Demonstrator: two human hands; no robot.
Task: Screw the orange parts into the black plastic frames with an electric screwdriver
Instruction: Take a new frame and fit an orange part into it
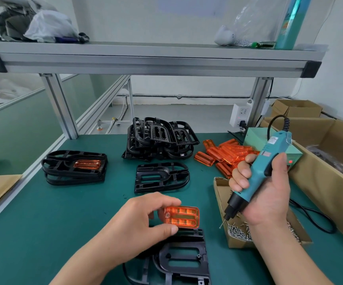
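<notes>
At the near edge of the surface (43, 223): black frame (185, 258) lying flat, partly hidden under the left wrist.
Left hand (141, 219): reaching in from the lower left, palm down, above the far end of that frame.
Left fingers (171, 202): curled, pinching the orange part (184, 218) at its left end, forefinger on the far edge, thumb on the near edge.
Orange part: ribbed face up, held level at the frame's far end; touching it or just clear, cannot tell.
Right hand (267, 194): raised from the lower right, wrist bent inward, over the box of screws (238, 243).
Right fingers (241, 171): wrapped tightly round the electric screwdriver (257, 177), thumb laid along its dark lever.
Electric screwdriver: tilted, bit pointing down and left, cord end up; screw (221, 225) clinging to the bit tip, beside the box's left rim.
Box of screws: open cardboard, just right of the near frame.
Farther back: lone frame (160, 177) lying flat; behind it, heap of frames (160, 138); to their right, heap of orange parts (224, 153), partly behind the right hand.
Far left: stack of frames (73, 167), with an orange piece seated in the top one.
</notes>
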